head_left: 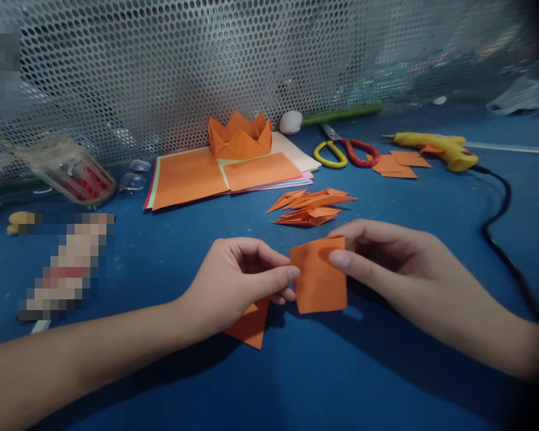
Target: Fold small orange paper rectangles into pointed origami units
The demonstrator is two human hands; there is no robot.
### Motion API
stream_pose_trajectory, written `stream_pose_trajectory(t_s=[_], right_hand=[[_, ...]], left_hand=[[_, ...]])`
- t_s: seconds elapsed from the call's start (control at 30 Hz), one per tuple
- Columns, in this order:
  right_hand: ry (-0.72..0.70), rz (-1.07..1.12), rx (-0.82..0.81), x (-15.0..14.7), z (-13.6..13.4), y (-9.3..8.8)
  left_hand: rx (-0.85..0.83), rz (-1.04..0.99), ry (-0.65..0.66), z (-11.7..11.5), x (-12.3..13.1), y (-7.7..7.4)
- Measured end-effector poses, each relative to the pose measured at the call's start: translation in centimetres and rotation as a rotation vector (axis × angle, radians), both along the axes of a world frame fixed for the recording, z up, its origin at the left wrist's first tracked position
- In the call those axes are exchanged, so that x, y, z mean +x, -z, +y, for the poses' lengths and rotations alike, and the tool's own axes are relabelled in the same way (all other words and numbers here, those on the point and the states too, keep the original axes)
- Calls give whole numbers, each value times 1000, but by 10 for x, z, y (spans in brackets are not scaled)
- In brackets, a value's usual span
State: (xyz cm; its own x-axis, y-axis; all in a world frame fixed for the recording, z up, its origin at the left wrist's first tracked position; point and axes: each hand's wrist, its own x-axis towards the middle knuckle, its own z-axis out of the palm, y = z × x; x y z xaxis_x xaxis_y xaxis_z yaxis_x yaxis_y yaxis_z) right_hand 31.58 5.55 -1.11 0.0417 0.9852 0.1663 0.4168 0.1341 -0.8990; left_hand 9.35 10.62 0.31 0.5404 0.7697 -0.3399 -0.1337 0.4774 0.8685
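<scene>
Between my hands is a small orange paper square (320, 281), held just above the blue table. My left hand (240, 275) pinches its left edge between thumb and fingers. On the upper right side, my right hand (388, 260) grips it with the thumb on the front and the fingers behind. Another piece of orange paper (251, 326) lies partly hidden beneath my left hand. Just beyond the square sit several folded pointed orange paper pieces (312, 206).
Behind lie stacked coloured sheets (184, 179) bearing an orange paper crown shape (242, 137). Scissors (345, 152), orange squares (395, 164) and a corded yellow glue gun (435, 146) are to the right. A plastic jar (72, 170) and glasses (135, 176) lie left, before a perforated metal panel (170, 72).
</scene>
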Motion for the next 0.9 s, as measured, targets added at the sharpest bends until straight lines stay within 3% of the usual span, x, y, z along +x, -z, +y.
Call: stream_pose_trajectory(t_s=[0.27, 0.9], right_hand=[[-25, 94, 56, -5, -2, -3], [-93, 126, -77, -4, 4, -1]], left_hand=[[-15, 17, 15, 0, 1, -3], [23, 32, -11, 0, 2, -4]])
